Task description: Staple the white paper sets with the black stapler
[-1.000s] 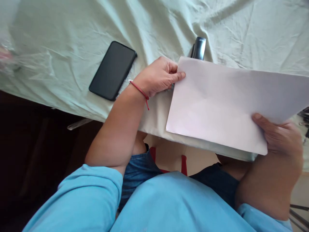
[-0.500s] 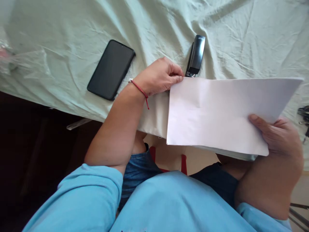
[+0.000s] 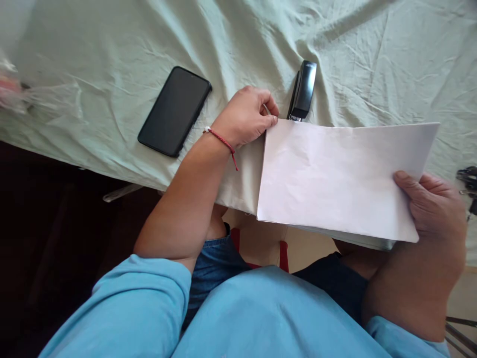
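Blank white paper (image 3: 335, 179), which looks like a few stacked sheets, lies over the table's front edge. My left hand (image 3: 251, 114) pinches its upper left corner between thumb and fingers. At the right end my right hand (image 3: 434, 206) grips the paper, thumb on top and the other fingers mostly hidden beneath. A black stapler (image 3: 303, 89) rests just beyond the paper's top edge, near my left fingertips; the paper meets or covers its near end.
A dark smartphone (image 3: 174, 110) lies on the pale green cloth (image 3: 122, 44), left of my left forearm. Crumpled clear plastic (image 3: 52, 99) sits at the far left. Small black objects (image 3: 470, 181), perhaps keys, are at the right edge. The cloth's front edge hangs above my lap.
The paper's upper right corner has come left and lies flatter. My left hand has stayed at the upper left corner, its fingers slightly more curled. The view has shifted a little.
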`<state>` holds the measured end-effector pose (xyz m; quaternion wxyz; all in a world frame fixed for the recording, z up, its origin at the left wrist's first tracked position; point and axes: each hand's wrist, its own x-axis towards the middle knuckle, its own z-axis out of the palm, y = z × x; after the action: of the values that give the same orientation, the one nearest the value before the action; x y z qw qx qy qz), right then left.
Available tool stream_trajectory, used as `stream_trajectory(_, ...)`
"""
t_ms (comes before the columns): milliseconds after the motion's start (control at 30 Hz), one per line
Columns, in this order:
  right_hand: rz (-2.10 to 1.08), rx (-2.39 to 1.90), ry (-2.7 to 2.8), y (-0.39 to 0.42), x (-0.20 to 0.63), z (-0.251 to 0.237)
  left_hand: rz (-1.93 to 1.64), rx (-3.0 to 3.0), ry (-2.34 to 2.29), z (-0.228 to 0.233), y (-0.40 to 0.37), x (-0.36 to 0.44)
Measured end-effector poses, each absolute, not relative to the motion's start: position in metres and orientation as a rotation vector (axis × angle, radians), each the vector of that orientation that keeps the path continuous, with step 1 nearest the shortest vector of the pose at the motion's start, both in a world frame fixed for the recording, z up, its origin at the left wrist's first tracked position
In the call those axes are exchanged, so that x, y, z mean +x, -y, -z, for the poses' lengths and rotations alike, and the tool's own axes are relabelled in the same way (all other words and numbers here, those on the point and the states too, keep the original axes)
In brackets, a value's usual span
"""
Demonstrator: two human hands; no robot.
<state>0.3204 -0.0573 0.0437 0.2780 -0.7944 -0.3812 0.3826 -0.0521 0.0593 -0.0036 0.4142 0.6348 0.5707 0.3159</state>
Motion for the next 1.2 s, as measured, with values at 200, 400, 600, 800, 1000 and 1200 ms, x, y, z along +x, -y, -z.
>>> stream_trajectory(200, -0.978, -2.158, 0.987, 0.058, 0.331, -0.039, -0.902, 1.576, -1.408, 0.008, -0.059, -0.045)
stream_trajectory(400, -0.965, -2.169, 0.924, 0.059, 0.339, -0.036, -1.026, 1.568, -1.417, 0.016, -0.063, -0.04)
stream_trajectory(600, -1.001, -2.176, 0.9, 0.059, 0.344, -0.033, -1.308, 1.535, -1.428, 0.001, -0.061, -0.031)
stream_trajectory(800, -0.988, -2.198, 0.881, 0.058, 0.341, -0.035, -1.327, 1.599, -1.185, -0.005, -0.059, -0.023)
stream_trajectory(1000, -1.009, -2.184, 0.876, 0.059, 0.34, -0.035, -0.962, 1.627, -1.422, -0.005, -0.063, -0.021)
stream_trajectory(1200, -1.014, -2.171, 0.9, 0.058, 0.338, -0.037, -0.691, 1.572, -1.524, -0.024, -0.052, -0.023)
